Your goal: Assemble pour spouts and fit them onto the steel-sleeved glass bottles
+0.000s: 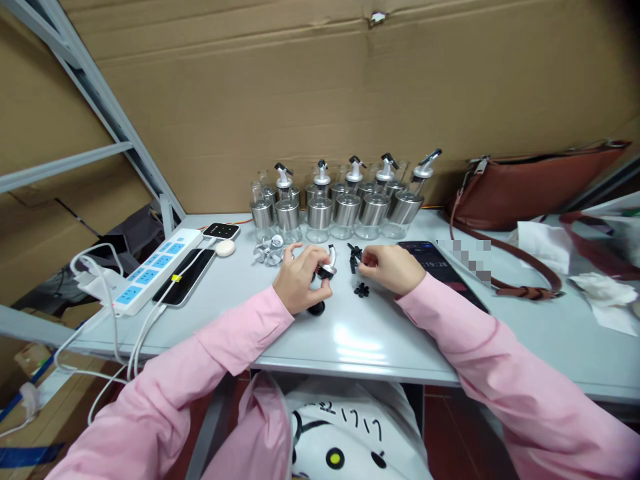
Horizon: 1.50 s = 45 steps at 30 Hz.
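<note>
My left hand (303,280) is closed round a silver pourer spout (327,261) with a black base, its curved tip pointing up. To the right, my right hand (385,268) has its fingertips at a small pile of black lever caps (355,256); whether it pinches one is hidden. Just below that pile lies a cluster of tiny black parts (361,290). A round black piece (316,309) sits under my left wrist. Several loose silver pourer tops (269,250) rest left of my left hand.
Glass bottles with steel sleeves (319,215) stand in rows at the back, several topped with pourers. On the left are a power strip (160,267), a phone (185,279) and cables. To the right lie a dark tablet-like device (450,277), a brown bag (530,190) and crumpled tissues (603,293).
</note>
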Available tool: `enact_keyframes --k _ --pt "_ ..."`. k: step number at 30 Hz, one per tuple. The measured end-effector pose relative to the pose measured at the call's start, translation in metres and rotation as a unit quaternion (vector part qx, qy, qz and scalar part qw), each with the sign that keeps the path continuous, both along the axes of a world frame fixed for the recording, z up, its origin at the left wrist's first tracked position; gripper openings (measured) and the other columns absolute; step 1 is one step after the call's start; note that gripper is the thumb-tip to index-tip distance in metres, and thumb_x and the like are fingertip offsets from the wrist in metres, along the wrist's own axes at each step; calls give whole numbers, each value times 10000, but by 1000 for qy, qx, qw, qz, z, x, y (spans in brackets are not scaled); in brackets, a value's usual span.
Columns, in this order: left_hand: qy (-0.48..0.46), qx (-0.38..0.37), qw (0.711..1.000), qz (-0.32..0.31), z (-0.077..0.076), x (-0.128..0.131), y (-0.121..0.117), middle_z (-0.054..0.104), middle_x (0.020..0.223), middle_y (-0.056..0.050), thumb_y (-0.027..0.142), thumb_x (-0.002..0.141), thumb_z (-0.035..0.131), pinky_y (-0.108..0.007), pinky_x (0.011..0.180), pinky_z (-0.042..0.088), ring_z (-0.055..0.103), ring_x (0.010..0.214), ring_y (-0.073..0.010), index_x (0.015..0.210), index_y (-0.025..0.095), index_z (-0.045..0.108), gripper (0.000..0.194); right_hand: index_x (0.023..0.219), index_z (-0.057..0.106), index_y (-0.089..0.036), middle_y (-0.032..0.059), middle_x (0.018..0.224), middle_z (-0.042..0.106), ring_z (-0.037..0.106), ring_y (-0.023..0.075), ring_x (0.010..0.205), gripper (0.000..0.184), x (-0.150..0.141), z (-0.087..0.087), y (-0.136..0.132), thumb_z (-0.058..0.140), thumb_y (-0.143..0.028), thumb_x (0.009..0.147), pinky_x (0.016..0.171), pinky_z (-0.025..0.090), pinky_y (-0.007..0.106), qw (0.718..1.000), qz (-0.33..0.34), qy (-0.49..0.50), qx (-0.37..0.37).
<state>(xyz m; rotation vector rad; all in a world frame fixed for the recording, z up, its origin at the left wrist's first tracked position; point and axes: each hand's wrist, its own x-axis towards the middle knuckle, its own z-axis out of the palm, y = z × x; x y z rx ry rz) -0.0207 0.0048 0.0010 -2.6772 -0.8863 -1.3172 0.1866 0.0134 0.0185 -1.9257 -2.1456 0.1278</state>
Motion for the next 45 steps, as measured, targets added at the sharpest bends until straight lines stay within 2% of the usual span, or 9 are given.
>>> enact_keyframes --k 3,6,11,15,22,30,35,40,45 --pt "1 1 1000 1 0 0 0 611 935 -31 177 673 489 -429 969 294 607 861 -187 919 196 435 253 625 479 -191 3 581 567 488 140 549 101 -1 2 0 535 -246 688 553 324 264 993 10 92 76" --pt "8 -1 1000 4 0 1 0 618 934 -28 178 675 481 -426 973 290 609 862 -186 926 196 437 256 626 436 -194 -5 579 524 469 124 539 165 -2 3 -1 525 -286 730 568 368 262 969 86 199 116" --pt "17 -6 1000 18 2 0 -1 624 926 -22 180 686 468 -418 980 276 604 824 -173 957 194 439 273 714 486 -189 35 743 594 539 143 670 185 -8 4 -7 578 -344 754 620 453 269 910 233 329 96" --pt "12 -16 999 36 2 0 0 617 922 -27 157 691 447 -393 956 294 592 809 -169 955 186 434 265 750 564 -175 32 718 626 537 128 616 146 -10 4 -10 591 -317 768 634 460 280 905 261 325 79" --pt "24 -30 999 38 2 -1 0 619 937 -27 144 684 440 -401 978 283 596 833 -170 966 190 437 286 816 654 -162 34 675 666 588 152 625 247 -10 7 -13 622 -398 753 654 475 307 889 232 393 48" --pt "28 -7 1000 5 2 0 -2 630 945 -30 117 659 450 -408 979 279 601 895 -175 939 195 456 290 909 710 -172 52 734 685 598 164 647 307 -10 7 -13 613 -424 763 632 472 318 884 176 424 87" --pt "24 -4 1000 -7 2 1 -2 629 920 -34 99 642 434 -392 954 315 598 898 -177 926 190 457 299 870 723 -197 43 745 677 589 154 656 267 -9 9 -12 654 -415 733 637 478 317 872 169 444 117" --pt "31 0 999 -25 2 0 -1 627 921 -37 82 624 423 -363 926 346 593 899 -172 921 190 457 318 769 660 -172 6 601 636 576 134 555 337 -11 8 -12 762 -441 593 551 483 286 837 144 525 64" --pt "34 1 999 -31 1 0 -1 629 930 -29 73 613 424 -377 954 323 599 871 -163 909 194 452 321 652 614 -161 6 541 622 532 106 473 342 -13 9 -12 764 -459 576 480 450 253 834 137 532 49"
